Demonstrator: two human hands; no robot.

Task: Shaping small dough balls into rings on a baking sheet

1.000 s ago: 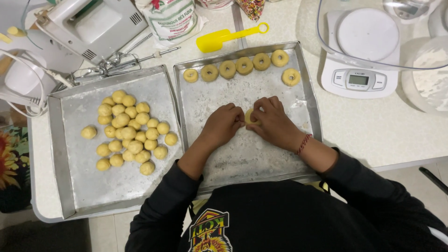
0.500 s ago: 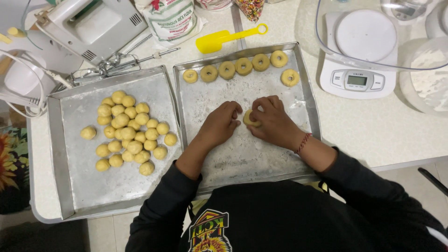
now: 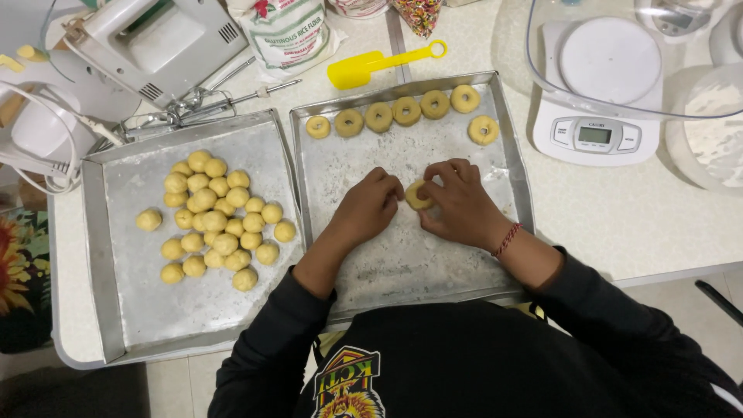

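Observation:
Both hands meet over the middle of the right metal tray [image 3: 507, 147]. My left hand [image 3: 365, 207] and my right hand [image 3: 462, 203] pinch one small yellow dough piece [image 3: 418, 195] between their fingertips, just above the floured tray floor. Several ring-shaped dough pieces [image 3: 406, 111] lie in a row along the tray's far edge, with one more ring [image 3: 483, 130] at the far right. A red cord bracelet [image 3: 507, 239] is on my right wrist.
The left metal tray [image 3: 101, 255] holds a cluster of several yellow dough balls [image 3: 220, 217]. Behind the trays lie a white hand mixer [image 3: 147, 46] with beaters, a flour bag [image 3: 286, 35] and a yellow scoop [image 3: 371, 68]. A white kitchen scale [image 3: 596, 131] stands at right.
The dough piece between my fingers has been turned and shows more clearly now. Both hands stay at the same spot over the right tray.

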